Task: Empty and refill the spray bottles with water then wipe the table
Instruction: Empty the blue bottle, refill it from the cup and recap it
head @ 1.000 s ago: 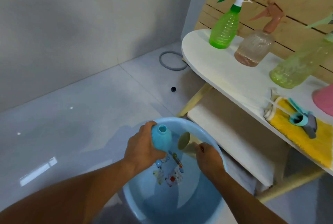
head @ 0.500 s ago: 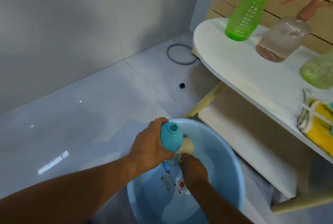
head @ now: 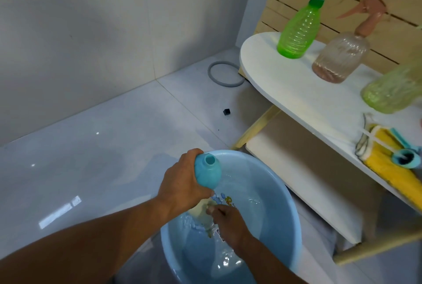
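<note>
Hands at the water basin

Left hand (head: pixel 182 189) wraps its curled fingers round the smooth teal bottle (head: pixel 209 173), held over the near rim of the round blue plastic basin (head: pixel 290 219) with its open round mouth turned up toward me. My right hand (head: pixel 228 221) is down in the basin, fingers closed on a pale cream cup (head: pixel 202 211) that is partly under the rippling water; I cannot tell how deep the cup sits. The basin rests on glossy grey floor tiles, printed cartoon figures showing on its bottom.

On the white, rounded bench (head: pixel 285 92) to the right stand three capped bottles: a ribbed bright green spray bottle (head: pixel 299 30) with a white-and-green trigger, a fluted clear bottle (head: pixel 340 57) with a tan trigger and a little brownish liquid inside, and a pale green textured bottle (head: pixel 392 92), cut off by the frame. Near the bench edge lies a fuzzy yellow cloth (head: pixel 388 167), with a teal trigger head (head: pixel 405 158) lying on it.

A grey rubber ring (head: pixel 226 75) lies flat on the floor by the wall.
</note>
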Demonstrator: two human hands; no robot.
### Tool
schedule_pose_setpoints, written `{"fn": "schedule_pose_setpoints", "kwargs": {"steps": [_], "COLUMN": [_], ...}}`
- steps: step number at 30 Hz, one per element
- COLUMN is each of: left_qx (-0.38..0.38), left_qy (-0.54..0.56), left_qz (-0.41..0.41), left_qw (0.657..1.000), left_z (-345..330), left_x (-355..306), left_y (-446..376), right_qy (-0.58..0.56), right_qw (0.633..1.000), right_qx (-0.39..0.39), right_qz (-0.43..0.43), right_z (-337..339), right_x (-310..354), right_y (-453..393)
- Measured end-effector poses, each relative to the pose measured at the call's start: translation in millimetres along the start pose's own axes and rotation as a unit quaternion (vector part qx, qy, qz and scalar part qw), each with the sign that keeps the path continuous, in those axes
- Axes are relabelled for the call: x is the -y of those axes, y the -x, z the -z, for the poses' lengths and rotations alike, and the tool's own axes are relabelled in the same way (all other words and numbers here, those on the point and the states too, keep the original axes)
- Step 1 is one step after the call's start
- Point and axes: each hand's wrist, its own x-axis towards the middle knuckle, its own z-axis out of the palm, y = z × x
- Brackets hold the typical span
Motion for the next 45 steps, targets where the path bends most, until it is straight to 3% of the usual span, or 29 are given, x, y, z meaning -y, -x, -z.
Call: {"fn": "schedule_pose_setpoints", "kwargs": {"steps": [5, 11, 18, 32, 45], "left_qx": [-0.032, -0.072, -0.049, -0.018, -0.033], "left_qy": [0.022, 0.002, -0.028, -0.052, -0.061], "left_qz": [0.002, 0.026, 0.058, 0.032, 0.017], "left_qw": [0.999, 0.997, 0.997, 0.998, 0.997], "left_z": [2, 2, -9, -23, -16], "left_x": [-1, -5, -17, -47, -47], "left_y": [12, 27, 40, 43, 39], "right_qy": [-0.131, -0.086, -0.078, 0.048, 0.214], "right_qw": [0.988, 0.987, 0.976, 0.936, 0.878], "right_qx": [-0.056, -0.137, -0.185, -0.206, -0.269], "right_qz": [-0.064, 0.015, 0.086, 0.281, 0.332], "right_z": [30, 80, 126, 143, 137], "right_x": [0, 17, 58, 123, 147], "right_y": [12, 40, 73, 120, 143]}}
